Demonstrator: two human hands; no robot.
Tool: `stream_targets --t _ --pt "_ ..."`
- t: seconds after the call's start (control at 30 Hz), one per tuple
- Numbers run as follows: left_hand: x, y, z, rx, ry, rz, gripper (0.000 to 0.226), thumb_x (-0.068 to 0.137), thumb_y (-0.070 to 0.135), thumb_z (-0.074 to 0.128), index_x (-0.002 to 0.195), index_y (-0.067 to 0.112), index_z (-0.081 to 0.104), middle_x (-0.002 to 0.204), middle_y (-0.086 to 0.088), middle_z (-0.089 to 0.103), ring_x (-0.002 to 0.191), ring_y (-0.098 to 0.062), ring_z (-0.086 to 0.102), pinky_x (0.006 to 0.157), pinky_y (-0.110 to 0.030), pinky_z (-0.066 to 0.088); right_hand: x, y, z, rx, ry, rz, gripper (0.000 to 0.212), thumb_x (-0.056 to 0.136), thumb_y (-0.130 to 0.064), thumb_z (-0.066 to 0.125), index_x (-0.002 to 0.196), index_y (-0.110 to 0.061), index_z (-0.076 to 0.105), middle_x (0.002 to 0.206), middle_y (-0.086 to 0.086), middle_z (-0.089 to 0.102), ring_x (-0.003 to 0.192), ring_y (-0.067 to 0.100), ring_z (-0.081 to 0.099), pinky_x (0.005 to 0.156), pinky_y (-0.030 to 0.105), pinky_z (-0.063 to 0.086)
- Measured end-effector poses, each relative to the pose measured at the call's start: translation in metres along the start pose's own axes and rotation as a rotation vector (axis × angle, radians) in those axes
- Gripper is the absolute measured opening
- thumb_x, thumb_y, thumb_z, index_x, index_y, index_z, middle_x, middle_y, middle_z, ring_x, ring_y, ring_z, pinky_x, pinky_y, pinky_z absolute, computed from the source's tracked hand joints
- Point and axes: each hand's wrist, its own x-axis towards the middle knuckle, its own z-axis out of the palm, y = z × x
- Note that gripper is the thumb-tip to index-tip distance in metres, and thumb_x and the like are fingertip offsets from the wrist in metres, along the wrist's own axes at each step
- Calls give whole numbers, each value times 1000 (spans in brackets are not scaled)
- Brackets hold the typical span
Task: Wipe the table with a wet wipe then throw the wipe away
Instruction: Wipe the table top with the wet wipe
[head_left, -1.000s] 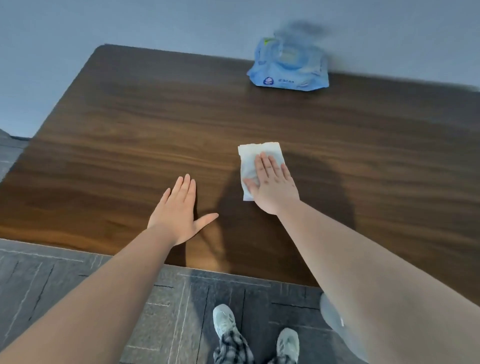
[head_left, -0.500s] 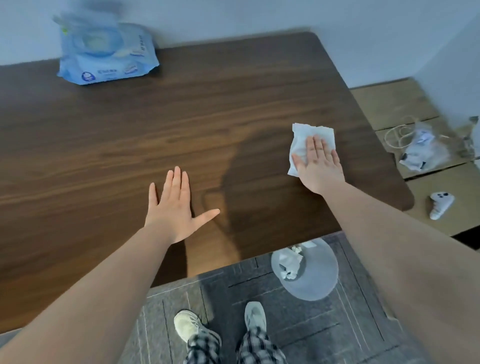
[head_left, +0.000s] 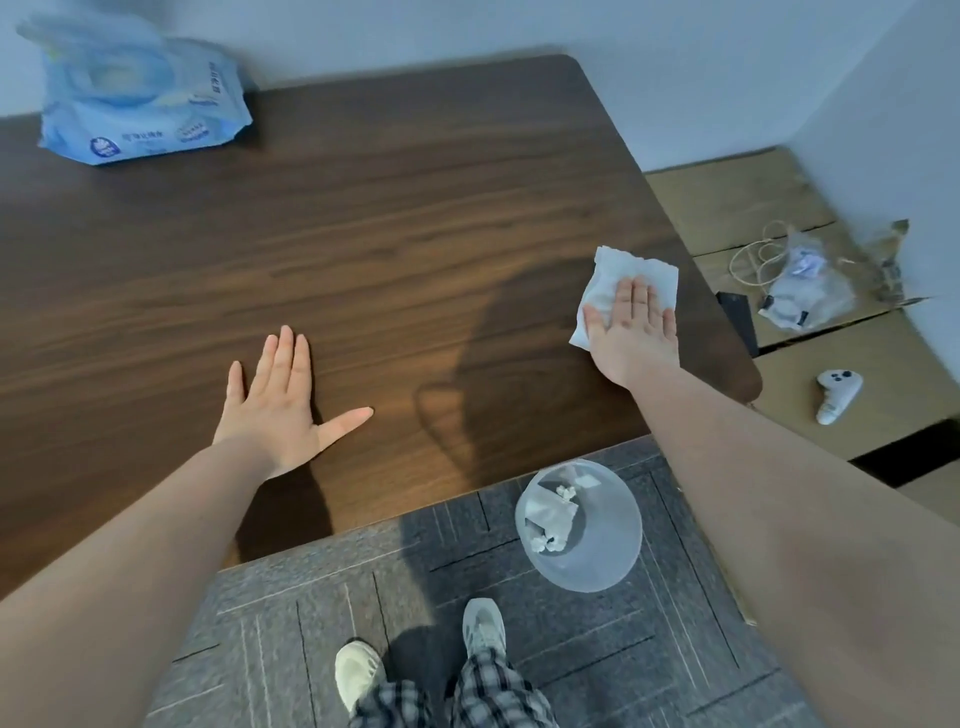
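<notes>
Both hands flat; wipe (head_left: 613, 283) nears table (head_left: 363, 218) edge.

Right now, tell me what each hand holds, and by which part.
Nothing is gripped. The right hand presses flat on the wet wipe's near half; the left hand lies open on the bare table.

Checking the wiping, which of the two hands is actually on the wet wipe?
The right hand, flat on the white wet wipe near the table's right edge; the left hand rests on bare wood.

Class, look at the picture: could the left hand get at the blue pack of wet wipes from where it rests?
Probably yes: the left hand lies flat and free, with bare table up to the pack of wet wipes at the far edge.
</notes>
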Motion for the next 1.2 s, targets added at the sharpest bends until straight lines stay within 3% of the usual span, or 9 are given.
stream_targets --t 0.17,0.33,0.6,0.87,1.2 --pt "-3 -2 -2 -53 3 30 117 63 86 10 150 11 -13 159 -3 -20 146 -15 -17 119 -44 -5 -27 -39 12 3 -8 -27 68 97 -53 8 150 -14 -11 160 6 -13 146 21 -14 117 41 -8" --pt "-21 -37 0 -126 47 53 112 69 82 16 151 9 -8 160 -5 -14 147 -17 -11 120 -40 2 -57 -128 26 -25 -14 -168 68 98 -52 10 150 -13 -9 160 7 -11 147 21 -12 118 41 -8" --pt "-82 -215 18 -132 85 -235 114 68 84 15 151 7 -6 161 -6 -11 148 -17 -10 120 -41 3 -120 -338 71 -105 -51 -527 68 97 -53 7 149 -15 -14 159 2 -17 146 18 -17 118 40 -10" --pt "-160 -381 57 -112 25 -594 132 56 95 4 150 3 -8 160 -14 -11 148 -24 -9 120 -46 4 -212 -526 122 -184 -76 -869 67 97 -52 10 150 -15 -11 160 1 -14 146 17 -16 118 40 -10" --pt "-166 -406 77 -238 67 -642 132 54 98 9 148 10 -18 159 -6 -21 146 -21 -19 119 -47 -5 -279 -655 161 -312 -78 -1146 67 97 -52 11 150 -17 -7 160 4 -11 147 22 -13 119 43 -7"
